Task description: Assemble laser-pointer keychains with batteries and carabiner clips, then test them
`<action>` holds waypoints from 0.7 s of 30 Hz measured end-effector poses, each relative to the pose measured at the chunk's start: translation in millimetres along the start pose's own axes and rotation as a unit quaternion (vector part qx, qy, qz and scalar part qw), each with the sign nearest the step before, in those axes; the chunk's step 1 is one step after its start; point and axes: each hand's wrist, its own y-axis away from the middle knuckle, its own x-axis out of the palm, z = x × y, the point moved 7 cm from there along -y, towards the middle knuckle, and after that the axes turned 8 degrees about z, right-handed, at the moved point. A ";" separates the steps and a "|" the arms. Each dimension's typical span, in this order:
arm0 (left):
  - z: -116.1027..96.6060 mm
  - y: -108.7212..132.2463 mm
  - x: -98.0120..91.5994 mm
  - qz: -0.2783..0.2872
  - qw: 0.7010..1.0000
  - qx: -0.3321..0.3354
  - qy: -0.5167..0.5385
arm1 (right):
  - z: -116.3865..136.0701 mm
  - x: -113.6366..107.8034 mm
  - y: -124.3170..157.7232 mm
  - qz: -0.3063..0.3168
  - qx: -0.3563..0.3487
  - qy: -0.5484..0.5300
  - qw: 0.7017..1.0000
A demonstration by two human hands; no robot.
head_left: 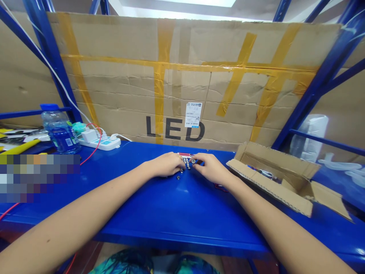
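Your right hand (209, 168) pinches a round metal stud (193, 161); your left hand (167, 164) curls against the stud row (186, 163) at 12 o'clock on the blue worktop (159, 213). Loose studs (178, 177) lie at 7 o'clock from the row, unplaced.

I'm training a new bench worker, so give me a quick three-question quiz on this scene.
1. True or false: the water bottle stands to the left of the power strip.
2. What word is printed on the cardboard behind the bench?
3. Of the left hand and the right hand at the small metal parts, which is nearer the open box?

Key: 1. True. 2. LED. 3. The right hand.
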 end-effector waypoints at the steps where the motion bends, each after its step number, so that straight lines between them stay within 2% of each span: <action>1: -0.6 -0.6 -0.1 -0.003 1.000 0.006 -0.002 | 0.3 0.5 -0.1 0.001 -0.004 -0.001 1.000; 8: -1.9 -3.4 -2.1 0.002 0.997 -0.029 -0.066 | 7.9 -0.6 0.7 0.010 0.000 -0.009 1.000; 11: -3.2 -1.6 -9.1 -0.006 0.994 -0.048 -0.102 | 8.4 -1.6 1.1 0.011 0.007 -0.008 1.000; 13: -2.6 1.1 -18.3 -0.045 0.992 -0.065 -0.098 | 7.2 -1.4 1.3 0.012 0.009 -0.005 1.000; 17: -5.0 7.0 -35.1 -0.149 0.986 -0.070 -0.021 | 6.3 -1.1 1.5 0.011 -0.001 -0.018 1.000; 21: -14.4 6.1 -35.1 -0.174 0.984 -0.039 0.020 | 8.2 0.7 1.2 0.023 -0.012 -0.045 0.999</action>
